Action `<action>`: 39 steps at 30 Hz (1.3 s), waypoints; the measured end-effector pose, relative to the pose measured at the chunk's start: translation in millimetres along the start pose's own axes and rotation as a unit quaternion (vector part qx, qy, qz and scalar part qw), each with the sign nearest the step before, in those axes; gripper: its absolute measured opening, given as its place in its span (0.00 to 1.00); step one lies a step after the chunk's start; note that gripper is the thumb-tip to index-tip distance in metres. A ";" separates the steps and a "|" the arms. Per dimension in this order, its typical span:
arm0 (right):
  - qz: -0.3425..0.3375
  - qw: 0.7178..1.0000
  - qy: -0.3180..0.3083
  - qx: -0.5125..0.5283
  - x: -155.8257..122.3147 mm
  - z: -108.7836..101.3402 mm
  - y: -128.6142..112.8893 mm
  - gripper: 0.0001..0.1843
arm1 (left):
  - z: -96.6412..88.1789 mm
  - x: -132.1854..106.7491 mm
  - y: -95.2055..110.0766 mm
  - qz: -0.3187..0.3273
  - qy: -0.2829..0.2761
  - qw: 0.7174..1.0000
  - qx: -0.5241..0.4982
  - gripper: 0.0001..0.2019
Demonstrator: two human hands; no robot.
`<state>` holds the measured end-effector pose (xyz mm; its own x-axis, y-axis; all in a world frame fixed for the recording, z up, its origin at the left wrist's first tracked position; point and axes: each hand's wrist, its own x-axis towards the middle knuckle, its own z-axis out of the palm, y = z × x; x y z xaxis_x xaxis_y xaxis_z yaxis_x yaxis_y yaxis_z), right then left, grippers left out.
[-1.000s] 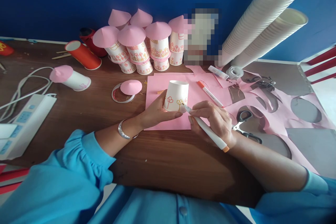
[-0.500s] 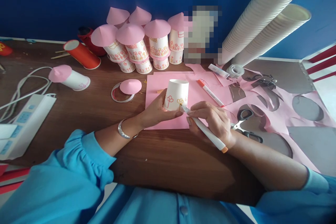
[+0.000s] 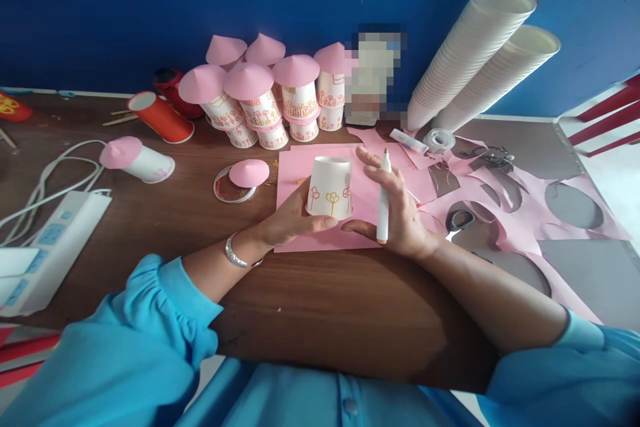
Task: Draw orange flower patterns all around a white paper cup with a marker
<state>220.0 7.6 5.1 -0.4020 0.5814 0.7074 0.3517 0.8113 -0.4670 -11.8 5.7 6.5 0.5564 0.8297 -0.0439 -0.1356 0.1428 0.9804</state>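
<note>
My left hand (image 3: 290,217) grips a white paper cup (image 3: 331,180) turned upside down, its thumb along the lower rim. Red and yellow-orange flowers are drawn around the cup's lower side. In my right hand (image 3: 403,213) a white marker (image 3: 383,203) stands nearly upright, tucked against the fingers with its brownish tip upward. The thumb and fingers of that hand are spread beside the cup, apart from it or barely touching; I cannot tell which. Beneath both hands lie pink paper sheets (image 3: 290,213).
Decorated cup towers with pink cone roofs (image 3: 250,80) stand at the back. Two tall stacks of paper cups (image 3: 465,60) lean right of them. Paper offcuts (image 3: 520,220), scissors (image 3: 460,219) and clear tape (image 3: 440,141) lie right. A power strip (image 3: 60,240) and a roofed cup (image 3: 150,163) lie left.
My right hand has drawn the marker off the cup, swung its tip upward and spread its fingers. The yellow-orange flower's stem now shows in full. My left hand still holds the cup.
</note>
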 end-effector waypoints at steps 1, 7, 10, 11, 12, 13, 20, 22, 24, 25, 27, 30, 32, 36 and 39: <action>0.002 1.000 -0.009 0.003 0.4 0.2 1.4 0.44 | -1.3 -0.5 -1.4 0.007 -0.001 1.000 -0.002 0.32; -0.003 1.000 0.007 -0.014 1.5 -2.7 -2.2 0.41 | -2.2 1.1 -9.9 0.063 -0.013 0.998 -0.013 0.34; -0.017 0.998 0.020 -0.060 0.3 -0.8 -4.3 0.41 | 2.2 2.7 -11.4 0.088 0.038 0.995 0.025 0.39; -0.016 0.997 0.016 -0.071 -0.6 0.3 -4.5 0.41 | 3.7 2.9 -11.6 0.089 0.058 0.993 0.043 0.40; -0.016 0.997 0.009 -0.078 -1.6 1.3 -4.5 0.42 | 5.1 3.0 -11.6 0.086 0.074 0.992 0.061 0.40; -0.016 0.997 0.000 -0.082 -2.6 2.2 -4.4 0.43 | 6.1 2.9 -11.5 0.081 0.085 0.990 0.073 0.39; 0.003 1.000 0.006 0.001 -0.9 2.2 -2.6 0.45 | 1.8 2.3 -9.2 0.044 0.025 0.999 -0.015 0.38; 0.023 0.999 0.004 0.026 0.1 1.8 -1.1 0.46 | -0.2 2.1 -8.4 0.039 0.008 0.999 -0.031 0.37; 0.034 0.999 0.002 0.032 0.2 1.8 -0.2 0.46 | -0.6 1.9 -7.6 0.040 -0.010 0.998 -0.038 0.35; 0.035 0.999 0.002 0.029 0.0 1.9 -0.1 0.46 | -0.1 1.9 -7.1 0.041 -0.017 0.998 -0.036 0.35; 0.034 0.999 0.007 0.018 -0.6 2.2 -0.7 0.45 | 1.7 2.2 -6.1 0.045 -0.012 0.999 -0.018 0.35; 0.024 1.000 0.008 -0.006 -1.6 3.2 -2.1 0.44 | 4.8 3.2 -5.0 0.051 0.025 0.998 0.032 0.36; 0.015 1.000 0.003 -0.021 -2.3 3.9 -2.3 0.43 | 6.0 3.6 -4.4 0.053 0.040 0.996 0.058 0.35; 0.011 0.999 -0.010 -0.035 -3.1 4.6 -0.4 0.43 | 5.8 2.9 -4.2 0.035 0.045 0.996 0.067 0.33; 0.010 1.000 -0.016 -0.016 -3.4 5.1 1.9 0.44 | 5.2 2.2 -5.1 0.022 0.048 0.997 0.061 0.34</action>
<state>217.7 7.5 -0.8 -0.4209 0.6002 0.6801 0.3872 0.7969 -0.4637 -5.6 4.0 2.4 0.4708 0.8821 -0.0128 -0.0546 0.0437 0.9976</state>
